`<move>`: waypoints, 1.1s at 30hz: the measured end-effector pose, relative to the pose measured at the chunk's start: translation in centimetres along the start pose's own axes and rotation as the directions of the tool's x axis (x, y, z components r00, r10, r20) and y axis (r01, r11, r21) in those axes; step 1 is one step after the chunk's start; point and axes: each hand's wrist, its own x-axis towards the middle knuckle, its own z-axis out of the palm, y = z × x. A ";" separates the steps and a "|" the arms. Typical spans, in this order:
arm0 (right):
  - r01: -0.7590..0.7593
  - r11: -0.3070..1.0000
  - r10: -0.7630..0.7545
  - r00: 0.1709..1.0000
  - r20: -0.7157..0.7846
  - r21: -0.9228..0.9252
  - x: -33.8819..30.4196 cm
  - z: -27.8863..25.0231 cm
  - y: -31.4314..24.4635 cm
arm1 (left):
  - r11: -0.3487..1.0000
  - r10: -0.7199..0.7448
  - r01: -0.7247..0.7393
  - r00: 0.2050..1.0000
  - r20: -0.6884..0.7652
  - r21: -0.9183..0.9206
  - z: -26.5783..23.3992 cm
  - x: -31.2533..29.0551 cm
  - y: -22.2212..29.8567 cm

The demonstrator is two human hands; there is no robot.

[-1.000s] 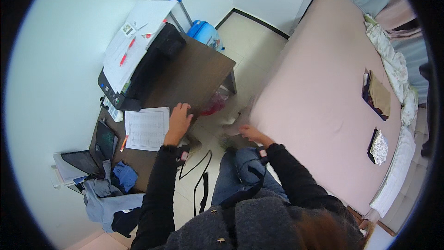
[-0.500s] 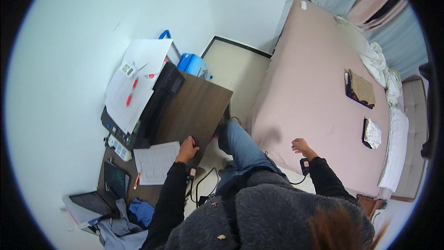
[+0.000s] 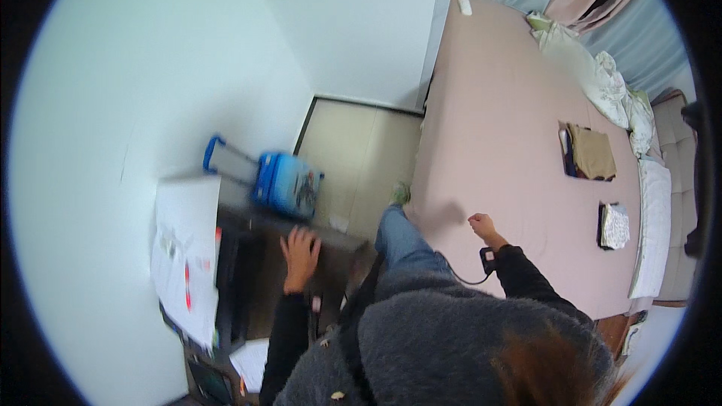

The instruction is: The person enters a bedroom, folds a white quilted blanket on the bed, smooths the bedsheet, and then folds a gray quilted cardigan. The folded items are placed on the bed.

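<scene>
My left hand (image 3: 300, 253) rests flat, fingers spread, on the far edge of a dark wooden desk (image 3: 331, 240). My right hand (image 3: 481, 226) hovers loosely curled above the pink bed (image 3: 511, 143), holding nothing that I can see. A small black device with a cable (image 3: 487, 259) sits at my right wrist. My leg in blue jeans (image 3: 402, 237) stands between desk and bed. Large white paper sheets (image 3: 184, 256) with red marks lie on the desk's left part.
A small blue suitcase (image 3: 287, 184) with a handle stands beyond the desk by the white wall. On the bed lie folded brown cloth (image 3: 592, 152), a patterned folded item (image 3: 615, 225) and crumpled bedding (image 3: 602, 75). Beige floor (image 3: 361, 150) runs between wall and bed.
My view has swung forward and up toward the room's corner. My left hand slid from the paper to the desk's far edge; my right hand rose over the bed.
</scene>
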 end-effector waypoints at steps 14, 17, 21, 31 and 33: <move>-0.370 0.854 0.026 0.732 -0.680 -0.365 39.0 -13.6 -9.8 | 0.920 -0.391 0.269 0.674 0.628 0.284 -2.3 3.0 0.5; -0.270 0.589 -0.138 0.895 -0.423 -0.762 41.3 -4.1 -15.3 | 0.902 -0.428 0.283 0.474 0.769 0.327 -2.6 6.6 -0.7; 0.778 0.628 -0.408 0.357 0.840 -0.025 33.4 10.3 -24.2 | 0.956 -0.249 0.093 -0.240 0.938 0.278 -2.5 14.1 -4.2; -0.336 0.826 -0.107 0.694 -0.712 -0.453 43.4 -4.9 -15.3 | 0.980 0.164 0.013 0.522 0.837 -0.200 5.3 36.2 1.9; 0.270 0.837 -0.347 0.934 -0.080 -0.476 42.2 2.5 -19.0 | 0.979 0.186 -0.032 0.528 0.828 -0.199 9.5 43.1 7.0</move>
